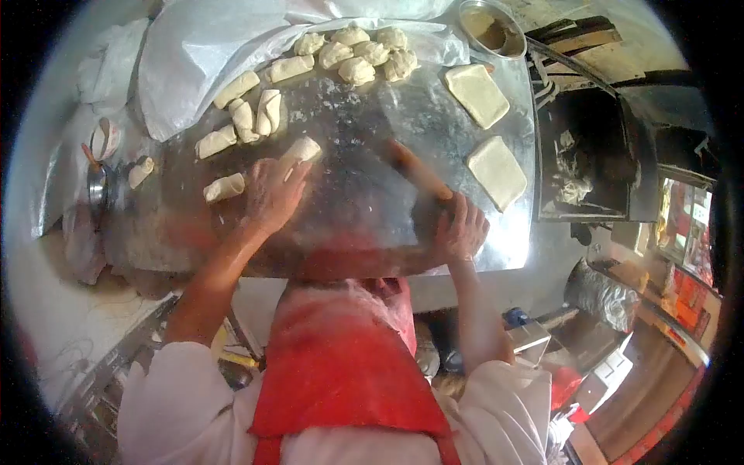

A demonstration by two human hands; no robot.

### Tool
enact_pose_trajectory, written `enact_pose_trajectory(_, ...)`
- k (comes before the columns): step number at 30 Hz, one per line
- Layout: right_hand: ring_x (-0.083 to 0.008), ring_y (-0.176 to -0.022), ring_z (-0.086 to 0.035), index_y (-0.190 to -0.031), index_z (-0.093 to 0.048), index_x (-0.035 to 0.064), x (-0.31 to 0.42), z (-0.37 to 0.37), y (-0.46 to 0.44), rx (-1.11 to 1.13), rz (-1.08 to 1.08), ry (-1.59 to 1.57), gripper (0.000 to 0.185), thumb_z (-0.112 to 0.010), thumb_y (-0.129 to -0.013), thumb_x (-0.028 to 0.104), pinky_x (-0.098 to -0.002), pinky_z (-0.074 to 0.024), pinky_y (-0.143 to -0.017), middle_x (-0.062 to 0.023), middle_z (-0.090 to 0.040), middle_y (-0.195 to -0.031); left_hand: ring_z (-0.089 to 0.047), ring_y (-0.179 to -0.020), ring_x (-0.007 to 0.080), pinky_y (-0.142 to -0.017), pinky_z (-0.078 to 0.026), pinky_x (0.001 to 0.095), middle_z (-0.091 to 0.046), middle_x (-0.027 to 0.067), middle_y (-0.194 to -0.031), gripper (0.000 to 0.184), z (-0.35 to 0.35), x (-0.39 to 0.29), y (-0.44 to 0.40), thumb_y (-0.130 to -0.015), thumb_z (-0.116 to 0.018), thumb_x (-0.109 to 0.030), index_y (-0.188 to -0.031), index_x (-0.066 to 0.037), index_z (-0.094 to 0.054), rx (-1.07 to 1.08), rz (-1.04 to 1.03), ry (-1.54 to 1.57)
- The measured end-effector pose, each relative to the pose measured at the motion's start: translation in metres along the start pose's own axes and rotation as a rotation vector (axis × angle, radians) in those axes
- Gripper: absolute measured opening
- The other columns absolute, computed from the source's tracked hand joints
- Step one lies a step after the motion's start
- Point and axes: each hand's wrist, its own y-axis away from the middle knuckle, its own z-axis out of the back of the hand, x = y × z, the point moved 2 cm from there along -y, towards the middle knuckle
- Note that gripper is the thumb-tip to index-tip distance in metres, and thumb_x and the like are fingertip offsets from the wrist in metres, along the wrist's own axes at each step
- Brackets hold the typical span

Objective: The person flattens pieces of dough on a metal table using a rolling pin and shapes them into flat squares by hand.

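My left hand (273, 194) is over the metal tabletop with its fingers stretched out and apart. Its fingertips are at the near edge of a rolled piece of dough (304, 148); whether they press on it I cannot tell. My right hand (463, 227) is closed around one end of a wooden rolling pin (418, 169), which slants away to the upper left and is slightly blurred. Right of the pin lie two flattened rectangular dough sheets, a nearer one (497, 173) and a farther one (477, 95). Another dough roll (224, 188) rests left of my left hand.
Several dough rolls (215, 142) and a cluster of dough lumps (357, 71) lie toward the back, beside a plastic sheet (186, 66). A round metal bowl (493, 29) stands at the back right corner. A dark open bin (585, 155) adjoins the table's right edge.
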Motion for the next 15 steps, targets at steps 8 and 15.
enact_pose_trajectory(8, -0.0338, -0.127, -0.06, -0.151, -0.056, 0.0152, 0.014, -0.004, -0.007, -0.005, -0.009, -0.008, 0.06, -0.067, -0.094, 0.029, -0.0523, -0.0397, -0.11, -0.009, -0.064, -0.14, -0.048, -0.142, 0.045, -0.116, -0.046, 0.0505, -0.044, 0.0216, -0.16, 0.08, -0.004, -0.005, -0.023, -0.093, -0.075, -0.01, -0.163, -0.006, -0.037, -0.123, -0.117, 0.271)
enact_pose_trajectory(15, -0.0343, -0.132, -0.056, -0.153, -0.053, 0.013, 0.009, -0.007, -0.01, 0.031, -0.067, -0.038, 0.058, -0.063, -0.098, 0.028, -0.0552, -0.0338, -0.114, -0.0116, -0.063, -0.142, -0.042, -0.15, 0.0438, -0.121, -0.044, 0.0522, -0.042, 0.0214, -0.163, 0.07, -0.004, -0.019, -0.005, -0.094, -0.072, -0.006, -0.159, -0.006, -0.045, -0.059, -0.26, 0.288)
